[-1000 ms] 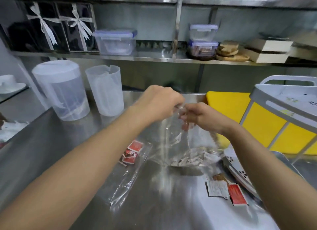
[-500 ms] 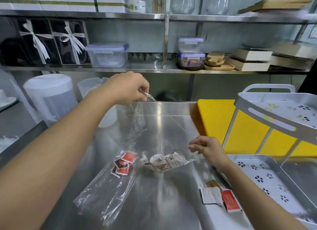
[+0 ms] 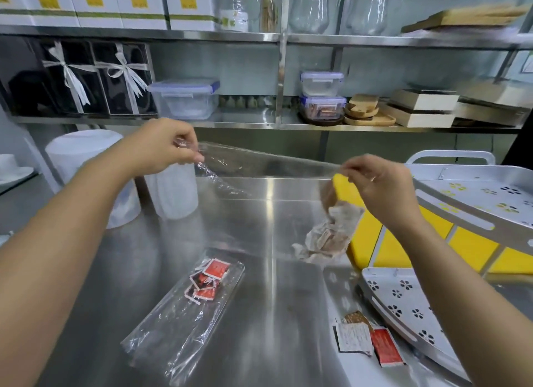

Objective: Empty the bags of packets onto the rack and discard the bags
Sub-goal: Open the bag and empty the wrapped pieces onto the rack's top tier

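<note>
A clear plastic bag (image 3: 259, 164) is stretched in the air between my hands. My left hand (image 3: 164, 147) pinches its left end, and my right hand (image 3: 380, 182) pinches the right end above the counter. Brown and white packets (image 3: 328, 236) bunch in the bag's low right end, just above the steel counter (image 3: 274, 314). A second clear bag (image 3: 184, 314) lies flat on the counter with red packets (image 3: 209, 280) inside. Three loose packets (image 3: 366, 340) lie beside the white perforated rack, whose lower tray (image 3: 403, 308) and upper tray (image 3: 476, 196) stand at the right.
Two translucent plastic jugs (image 3: 170, 196) stand at the back left of the counter. A yellow board (image 3: 383, 242) leans behind the rack. Wall shelves hold lidded containers (image 3: 184, 98), black ribboned boxes, wooden boards and white cartons.
My right hand has lifted from the counter, raising the bag's packet end. The packets have slid toward the right end, and the bag now hangs stretched between both hands.
</note>
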Available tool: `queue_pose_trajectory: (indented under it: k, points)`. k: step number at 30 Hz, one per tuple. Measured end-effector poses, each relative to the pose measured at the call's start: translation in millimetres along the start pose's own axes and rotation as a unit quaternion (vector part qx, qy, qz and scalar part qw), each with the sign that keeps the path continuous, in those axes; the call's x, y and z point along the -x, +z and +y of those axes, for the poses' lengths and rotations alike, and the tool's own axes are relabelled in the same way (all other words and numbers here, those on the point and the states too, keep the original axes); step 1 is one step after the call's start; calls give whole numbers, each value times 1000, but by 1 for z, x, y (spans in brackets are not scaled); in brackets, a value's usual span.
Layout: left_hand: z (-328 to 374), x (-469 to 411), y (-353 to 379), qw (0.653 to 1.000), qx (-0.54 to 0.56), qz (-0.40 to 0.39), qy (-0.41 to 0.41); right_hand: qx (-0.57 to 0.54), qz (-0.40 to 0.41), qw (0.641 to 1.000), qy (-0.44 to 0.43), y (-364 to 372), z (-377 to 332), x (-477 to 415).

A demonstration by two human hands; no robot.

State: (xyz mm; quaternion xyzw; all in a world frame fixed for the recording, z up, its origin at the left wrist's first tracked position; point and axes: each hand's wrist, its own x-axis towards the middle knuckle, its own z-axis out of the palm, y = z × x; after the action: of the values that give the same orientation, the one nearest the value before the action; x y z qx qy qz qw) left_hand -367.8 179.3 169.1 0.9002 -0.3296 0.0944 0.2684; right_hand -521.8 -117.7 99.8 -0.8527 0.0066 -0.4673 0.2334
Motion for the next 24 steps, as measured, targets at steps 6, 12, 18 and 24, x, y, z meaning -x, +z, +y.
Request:
queue_pose_trajectory:
  k: [6,12,18,24]
  points:
    - [-25,13,34,996,-51,-75,-12,146,-133,980,-38,12,6,11]
    - [-33,10,51,997,-64,-39,-13,71,-130,989,27,12,17,15]
    - [-33,5,62,990,-127,-60,-19,29,-125,991,33,5,17,17]
    - [-15,-8,81,977,-207,-56,-7,40,-149,987,35,-5,20,5]
